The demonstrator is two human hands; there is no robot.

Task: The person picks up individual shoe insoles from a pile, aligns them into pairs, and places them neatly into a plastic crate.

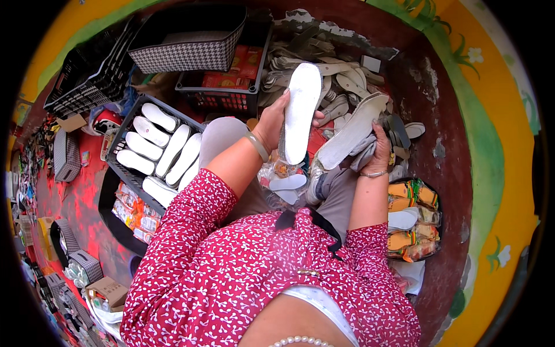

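Observation:
Upright in front of me is a white shoe insole (pixel 302 113), with my left hand (pixel 274 120) closed around its edge and fingertips showing on its far side. My right hand (pixel 379 149) grips a second, off-white insole (pixel 352 133), tilted up to the right. Greyish insoles (pixel 363 153) are bunched under it in the same hand; how many I cannot tell. The two raised insoles stand apart from each other. Beyond them lies a loose heap of worn-looking insoles (pixel 350 81) against the wall. Between my knees rest pale insoles (pixel 288 182) on clear plastic wrapping.
Left of my knee, a dark crate (pixel 128 173) holds several white insoles. Behind it stand a black crate with red packets (pixel 250 61), a houndstooth basket (pixel 185 55) and another black crate (pixel 87 87). On the right sits a container of orange-and-beige packaged insoles (pixel 413 217).

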